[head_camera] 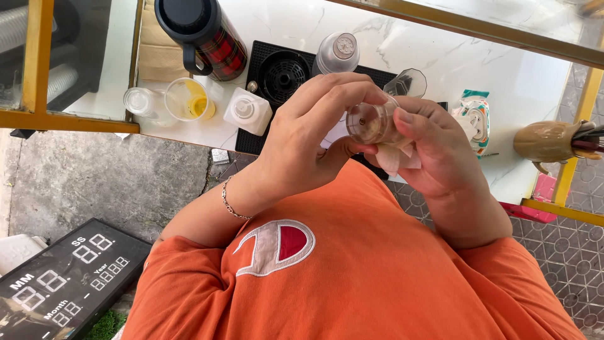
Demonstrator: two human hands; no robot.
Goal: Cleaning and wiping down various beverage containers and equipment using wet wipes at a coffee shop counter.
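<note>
Fingers of the left hand [308,141] are wrapping the small clear cup [371,123] from the left; the right hand [434,148] is pinching tissue [396,157] under it, cup lying sideways between both, above the counter [535,82].

Left hand [302,141] raised before the chest, fingers curled in a grip; right hand [440,157] cupped opposite, thumb extended.

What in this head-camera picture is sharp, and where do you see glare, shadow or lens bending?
Head view: daylight, even; both hands and the small clear cup are sharp; the white marble counter is bright, near glare; soft shadow under the yellow frame bar; edges bend with wide-angle distortion.
</note>
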